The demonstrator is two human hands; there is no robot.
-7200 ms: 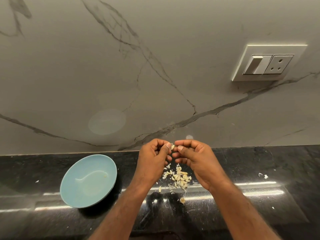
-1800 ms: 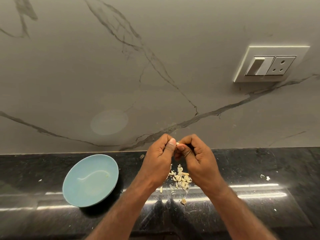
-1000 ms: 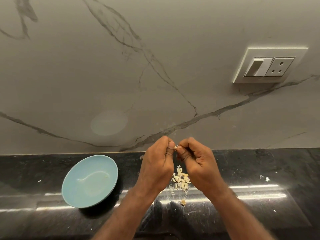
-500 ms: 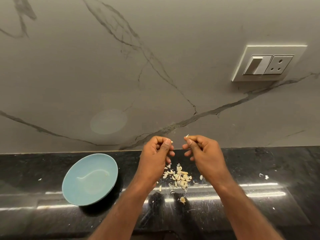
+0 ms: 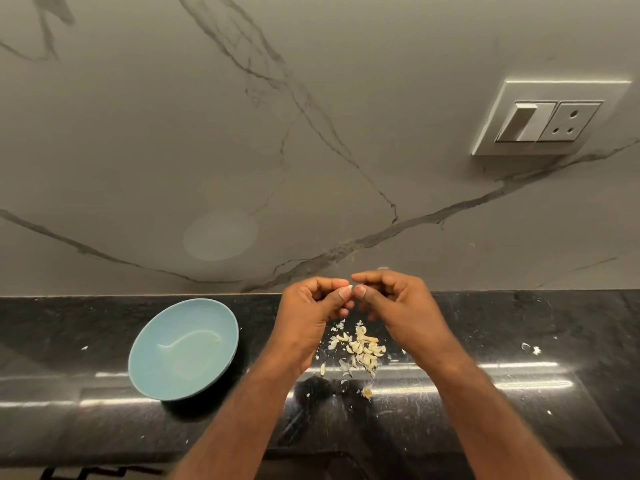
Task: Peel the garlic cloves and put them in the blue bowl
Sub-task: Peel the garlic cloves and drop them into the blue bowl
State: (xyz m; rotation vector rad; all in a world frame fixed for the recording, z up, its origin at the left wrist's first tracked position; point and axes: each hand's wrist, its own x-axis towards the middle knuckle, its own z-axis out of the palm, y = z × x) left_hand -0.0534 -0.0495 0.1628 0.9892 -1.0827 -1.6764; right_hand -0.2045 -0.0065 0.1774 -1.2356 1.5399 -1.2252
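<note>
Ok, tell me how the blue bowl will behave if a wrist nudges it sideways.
The blue bowl looks wide and shallow, so it will probably slide rather than tip. The countertop is glossy, so little should hold it back. It is nearly empty, so likely light.

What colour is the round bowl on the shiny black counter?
The round bowl is pale blue, plain with no pattern. The head view shows it best.

Black stone counter [image 5: 554,327] with blue bowl [image 5: 162,379], heaped garlic cloves [image 5: 362,349] and skins.
</note>
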